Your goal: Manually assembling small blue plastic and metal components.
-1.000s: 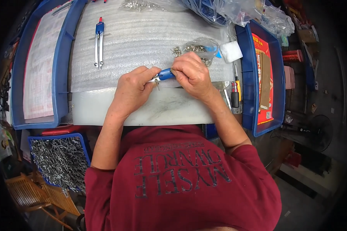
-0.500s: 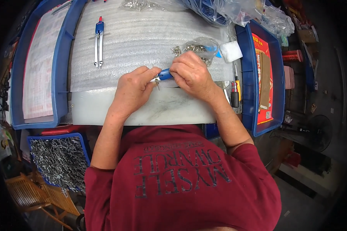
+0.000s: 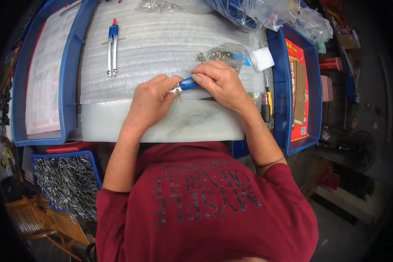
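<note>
Over the near edge of the foam sheet, my left hand [image 3: 152, 98] is closed on the metal legs of a drawing compass [image 3: 188, 84], most of which it hides. The compass's blue head points to the right, and a thin metal cross rod sticks out beside my left fingertips. My right hand [image 3: 220, 83] is closed at the end of the blue head, thumb and fingers pinched there; what lies between them is hidden. Another blue-headed compass [image 3: 112, 48] with a red tip lies on the foam sheet [image 3: 157, 43] at the far left, legs toward me.
A clear bag of small metal parts [image 3: 225, 54] lies beyond my right hand, beside a white block [image 3: 261, 59]. Screwdrivers [image 3: 266, 107] lie near the right blue tray [image 3: 310, 96]. A left tray [image 3: 70, 87] holds paper; below it, a bin of metal parts [image 3: 67, 181].
My right hand has shifted its grip at the blue head, with the thumb now showing on top and the wrist turned slightly. The left hand and the compass stay nearly in place.
</note>
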A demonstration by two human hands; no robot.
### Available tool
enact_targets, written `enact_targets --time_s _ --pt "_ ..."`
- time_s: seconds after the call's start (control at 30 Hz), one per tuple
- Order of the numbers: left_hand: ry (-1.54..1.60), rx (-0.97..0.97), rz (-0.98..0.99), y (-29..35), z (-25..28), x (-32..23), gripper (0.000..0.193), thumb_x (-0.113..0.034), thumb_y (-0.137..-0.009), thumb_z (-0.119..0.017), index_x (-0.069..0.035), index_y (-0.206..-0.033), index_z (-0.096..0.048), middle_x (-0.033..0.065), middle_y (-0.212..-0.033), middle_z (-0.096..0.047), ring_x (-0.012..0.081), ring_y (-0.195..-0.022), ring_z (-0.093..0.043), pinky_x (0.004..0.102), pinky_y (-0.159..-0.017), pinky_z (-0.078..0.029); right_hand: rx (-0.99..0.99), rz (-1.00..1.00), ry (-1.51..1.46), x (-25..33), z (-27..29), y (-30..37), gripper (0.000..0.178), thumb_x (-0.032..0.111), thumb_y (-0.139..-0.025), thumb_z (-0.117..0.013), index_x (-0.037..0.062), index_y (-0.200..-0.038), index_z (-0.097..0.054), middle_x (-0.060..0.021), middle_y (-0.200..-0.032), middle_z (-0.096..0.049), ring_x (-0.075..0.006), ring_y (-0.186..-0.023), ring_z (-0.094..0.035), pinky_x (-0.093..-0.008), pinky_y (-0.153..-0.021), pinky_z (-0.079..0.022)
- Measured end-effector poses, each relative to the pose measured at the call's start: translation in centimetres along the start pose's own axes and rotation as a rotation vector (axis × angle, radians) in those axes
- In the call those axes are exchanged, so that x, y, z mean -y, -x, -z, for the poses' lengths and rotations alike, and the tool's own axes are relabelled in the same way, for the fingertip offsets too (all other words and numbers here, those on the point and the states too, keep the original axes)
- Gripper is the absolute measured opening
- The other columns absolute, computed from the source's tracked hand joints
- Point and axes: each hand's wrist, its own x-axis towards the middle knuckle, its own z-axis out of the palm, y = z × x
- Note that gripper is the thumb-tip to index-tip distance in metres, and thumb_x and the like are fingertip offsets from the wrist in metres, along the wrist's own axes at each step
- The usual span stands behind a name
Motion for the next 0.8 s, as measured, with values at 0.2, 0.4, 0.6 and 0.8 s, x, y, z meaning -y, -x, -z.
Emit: enact_targets --time_s 0.2,0.4,0.6,0.8 --pt "0.022 -0.026 -0.009 0.2 -0.2 0.2 0.032 0.004 -0.066 -0.058 -0.004 -0.098 -0.059 0.0118 -0.07 -0.053 0.0259 -0.062 -0.054 0.032 -0.057 -0.042 0.127 -0.454 -0.304 0.7 -0.3 -0.1 0.02 0.017 -0.082 -0.059 -0.0019 -0.085 -0.063 -0.0038 -0.069 -0.061 -0.0089 -0.064 -0.053 -0.0245 -0.057 -0.043" --pt "0.007 -0.023 -0.008 0.1 -0.3 0.2 0.032 0.003 -0.066 -0.058 -0.004 -0.098 -0.059 0.0116 -0.07 -0.053 0.0258 -0.062 -0.053 0.0322 -0.056 -0.042 0.027 -0.435 -0.321 0.6 -1.2 0.3 0.019 0.016 -0.082 -0.059 -0.0027 -0.083 -0.063 0.0013 -0.064 -0.056 -0.0047 -0.062 -0.047 -0.0217 -0.055 -0.04" --pt "0.018 -0.017 0.002 0.0 -0.1 0.2 0.032 0.002 -0.066 -0.059 -0.004 -0.097 -0.059 0.0115 -0.069 -0.052 0.0259 -0.062 -0.053 0.0325 -0.056 -0.041 0.062 -0.473 -0.37 0.6 -1.2 0.4 0.022 0.019 -0.084 -0.057 -0.0012 -0.077 -0.062 0.0055 -0.058 -0.046 -0.0032 -0.057 -0.038 -0.0211 -0.048 -0.032" --pt "0.037 -0.019 -0.007 0.0 -0.1 0.2 0.032 0.003 -0.066 -0.059 -0.004 -0.097 -0.059 0.0112 -0.068 -0.051 0.0251 -0.061 -0.053 0.0322 -0.055 -0.041 0.051 -0.484 -0.433 0.1 -1.5 0.5 0.025 0.02 -0.084 -0.056 -0.0011 -0.074 -0.061 0.0065 -0.056 -0.042 -0.0026 -0.055 -0.035 -0.0213 -0.047 -0.029"
